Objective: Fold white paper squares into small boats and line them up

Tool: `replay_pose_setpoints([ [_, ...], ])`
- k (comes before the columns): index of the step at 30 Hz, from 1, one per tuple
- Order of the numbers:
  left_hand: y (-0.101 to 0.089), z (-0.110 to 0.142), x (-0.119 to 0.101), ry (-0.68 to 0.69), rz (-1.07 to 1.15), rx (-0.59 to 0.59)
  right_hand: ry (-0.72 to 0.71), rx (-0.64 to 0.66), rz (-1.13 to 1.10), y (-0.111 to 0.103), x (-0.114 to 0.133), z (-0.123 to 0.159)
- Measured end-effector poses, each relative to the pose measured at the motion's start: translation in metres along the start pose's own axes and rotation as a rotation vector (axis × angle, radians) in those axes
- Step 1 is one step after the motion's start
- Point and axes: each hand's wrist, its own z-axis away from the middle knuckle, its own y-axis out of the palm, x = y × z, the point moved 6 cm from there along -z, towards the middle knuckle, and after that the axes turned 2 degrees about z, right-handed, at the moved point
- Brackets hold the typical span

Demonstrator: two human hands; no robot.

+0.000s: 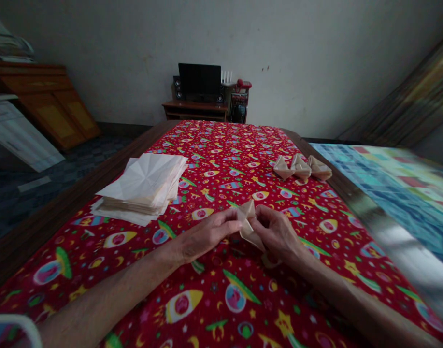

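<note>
White curved object (21,321), partly visible, occupies the near left corner. Left hand (207,234) and right hand (277,233) pinch one folded paper (247,223) narrowly, centrally above the red cloth (221,280). Paper stack (141,186) lies left; three folded pieces (301,167) sit far right.

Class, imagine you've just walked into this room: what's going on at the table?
A person is holding a partly opened, folded piece of paper between the left hand and the right hand, above a red patterned cloth. To the left lies a stack of creased paper sheets. Farther off to the right, folded paper pieces sit in a row on the cloth.
</note>
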Motion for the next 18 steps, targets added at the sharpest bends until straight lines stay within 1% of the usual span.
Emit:
replay_pose_setpoints([
  [2,0.000,0.000,0.002,-0.008,0.083,0.018,-0.001,0.023,-0.012,0.002,-0.002,-0.001],
  [4,-0.003,0.000,0.006,-0.031,0.123,-0.020,-0.012,0.032,-0.006,0.003,-0.002,0.001],
  [5,-0.005,0.000,0.007,-0.042,0.129,-0.053,-0.033,0.010,-0.003,0.001,0.000,0.003],
  [7,-0.010,0.000,0.008,-0.052,0.123,-0.130,-0.122,-0.102,0.026,-0.009,0.009,0.010],
  [9,-0.014,0.000,0.009,-0.054,0.113,-0.197,-0.281,-0.252,0.108,-0.022,0.025,0.019],
  [10,-0.016,0.000,0.009,-0.057,0.108,-0.219,-0.359,-0.282,0.143,-0.026,0.033,0.024],
  [11,-0.017,0.000,0.009,-0.062,0.106,-0.233,-0.434,-0.260,0.155,-0.027,0.040,0.027],
  [13,-0.018,0.000,0.010,-0.074,0.100,-0.243,-0.516,-0.164,0.132,-0.023,0.048,0.029],
  [15,-0.018,0.001,0.009,-0.077,0.084,-0.256,-0.529,-0.087,0.110,-0.018,0.049,0.029],
  [16,-0.018,0.001,0.008,-0.074,0.082,-0.261,-0.530,-0.069,0.106,-0.016,0.048,0.029],
  [18,-0.015,0.001,0.006,-0.063,0.103,-0.240,-0.541,-0.077,0.092,-0.016,0.047,0.030],
])
